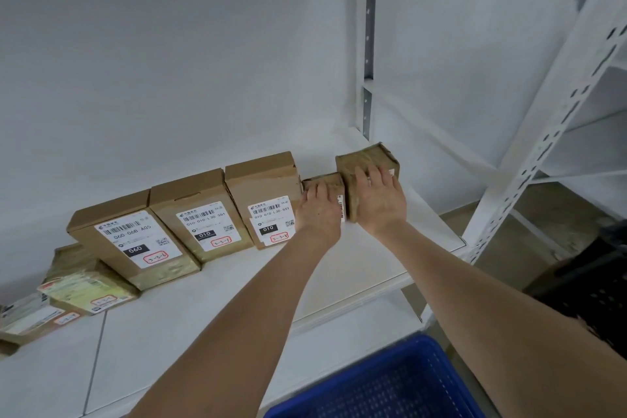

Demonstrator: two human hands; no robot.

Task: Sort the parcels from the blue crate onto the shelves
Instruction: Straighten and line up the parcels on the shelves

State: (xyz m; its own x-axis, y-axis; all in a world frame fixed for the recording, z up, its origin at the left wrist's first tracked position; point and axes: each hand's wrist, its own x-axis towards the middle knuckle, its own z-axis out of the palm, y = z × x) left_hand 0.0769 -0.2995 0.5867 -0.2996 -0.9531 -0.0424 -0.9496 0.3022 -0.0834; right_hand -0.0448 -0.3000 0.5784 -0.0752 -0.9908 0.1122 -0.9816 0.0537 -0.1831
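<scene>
A row of brown cardboard parcels leans against the wall on the white shelf. My left hand rests flat on a small taped parcel beside the labelled parcel marked 3-3-8. My right hand lies with straight fingers on the front of a larger taped parcel at the row's right end. The blue crate shows at the bottom, below the shelf; its contents are not visible.
More parcels stand to the left: one marked 3-3-7, one marked 3-3-6, and flat ones at the far left. A perforated white upright borders the shelf on the right. A black crate sits at right.
</scene>
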